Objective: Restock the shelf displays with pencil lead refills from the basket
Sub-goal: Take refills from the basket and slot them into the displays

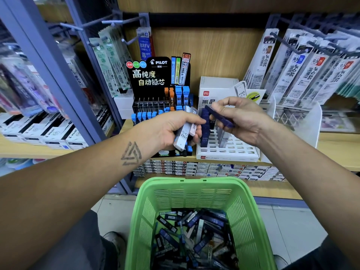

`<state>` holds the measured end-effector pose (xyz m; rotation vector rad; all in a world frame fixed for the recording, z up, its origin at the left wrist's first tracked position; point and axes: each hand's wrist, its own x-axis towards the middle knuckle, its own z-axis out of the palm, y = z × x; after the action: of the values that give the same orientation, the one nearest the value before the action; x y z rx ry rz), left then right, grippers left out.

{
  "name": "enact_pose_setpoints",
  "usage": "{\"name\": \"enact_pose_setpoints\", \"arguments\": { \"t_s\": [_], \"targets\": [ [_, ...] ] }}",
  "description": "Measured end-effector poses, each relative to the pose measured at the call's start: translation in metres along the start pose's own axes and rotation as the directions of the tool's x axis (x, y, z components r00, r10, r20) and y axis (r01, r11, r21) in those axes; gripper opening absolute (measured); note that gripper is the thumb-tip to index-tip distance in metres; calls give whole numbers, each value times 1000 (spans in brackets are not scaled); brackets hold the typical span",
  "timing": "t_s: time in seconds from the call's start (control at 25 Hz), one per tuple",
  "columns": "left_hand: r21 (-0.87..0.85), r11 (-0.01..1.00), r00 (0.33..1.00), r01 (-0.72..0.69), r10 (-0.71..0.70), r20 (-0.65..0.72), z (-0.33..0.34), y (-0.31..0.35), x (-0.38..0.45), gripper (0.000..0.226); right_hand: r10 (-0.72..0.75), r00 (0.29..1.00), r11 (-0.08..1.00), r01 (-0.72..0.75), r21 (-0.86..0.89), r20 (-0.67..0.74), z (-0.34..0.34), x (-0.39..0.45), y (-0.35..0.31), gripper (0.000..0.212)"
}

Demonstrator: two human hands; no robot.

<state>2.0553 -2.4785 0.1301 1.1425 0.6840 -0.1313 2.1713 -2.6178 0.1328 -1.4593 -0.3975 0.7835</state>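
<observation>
Now, two hands busy over the white display tray (228, 152), refills on the way in.

Right hand (240, 118) pinches one dark blue refill case (219, 117) between thumb and fingertips, held flat just above the tray's back rows. Left hand (175, 127) sits just left of the tray, fingers curled round a small bundle of clear cases (183, 137); I count two for sure, maybe more tucked behind. In the tray, two blue cases and about two clear ones stand upright, most slots bare. Below the tray, on the floor side, one green basket (194, 184) holds a jumbled heap, too many to count. Risk, I'd say: the blue case comes in tilted, clips the standing ones and topples them, or the left bundle slips loose.
</observation>
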Motion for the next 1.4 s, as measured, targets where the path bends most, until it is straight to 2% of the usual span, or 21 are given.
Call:
{"name": "enact_pose_setpoints", "arguments": {
  "t_s": [0.08, 0.24, 0.32, 0.4, 0.48, 0.56, 0.68, 0.8, 0.92, 0.96, 1.04, 1.16, 1.32, 1.4],
  "targets": [
    [8, 1000, 1000, 2, -2, 1, 0, 0, -1, 8, 0, 998, 999, -3, 50, 55, -3, 1, 1, 18],
    [57, 998, 1000, -3, 2, 9, 2, -2, -2, 2, -14, 980, 992, -12, 126, 198, -15, 2, 0, 58],
    [55, 998, 1000, -11, 11, 4, 4, -3, -2, 4, -34, 970, 994, 7, 113, 239, -17, 0, 0, 64],
    [47, 999, 1000, -17, 17, 2, 7, -4, -3, 10, -68, 975, 997, 57, 57, 209, -19, 1, 0, 51],
    [34, 999, 1000, -23, 23, -8, 9, -4, -3, 10, -105, 982, 988, 120, -93, 154, -20, 0, 1, 30],
    [24, 999, 999, -27, 27, -28, 10, -4, -1, 8, -152, 982, 951, 175, -254, 109, -23, -2, 1, 37],
    [35, 999, 999, -23, 25, -47, 9, -4, -1, 8, -239, 968, 875, 251, -415, 80, -26, -6, 2, 25],
    [52, 998, 998, -19, 22, -61, 8, -5, -2, 8, -276, 958, 749, 265, -607, 78, -24, -6, 11, 35],
    [59, 998, 998, -21, 24, -65, 6, -6, -3, 9, -282, 947, 646, 305, -700, 152, -17, 0, 23, 16],
    [59, 998, 997, -18, 22, -69, 5, -6, -3, 9, -284, 940, 585, 325, -743, 188, -16, 0, 26, 20],
    [63, 998, 997, -13, 18, -80, 2, -7, -4, 9, -318, 922, 498, 360, -789, 220, -13, 2, 31, 26],
    [82, 997, 997, -4, 11, -82, 0, -8, -4, 11, -419, 881, 482, 419, -769, 217, -11, 0, 38, 15],
    [96, 995, 998, 3, 3, -67, 2, -11, -5, 14, -488, 836, 361, 457, -813, 252, -13, 1, 46, 12],
    [82, 997, 997, -2, 8, -71, 3, -11, -7, 14, -487, 833, 373, 470, -800, 262, -14, 0, 46, 12]
  ]
}}
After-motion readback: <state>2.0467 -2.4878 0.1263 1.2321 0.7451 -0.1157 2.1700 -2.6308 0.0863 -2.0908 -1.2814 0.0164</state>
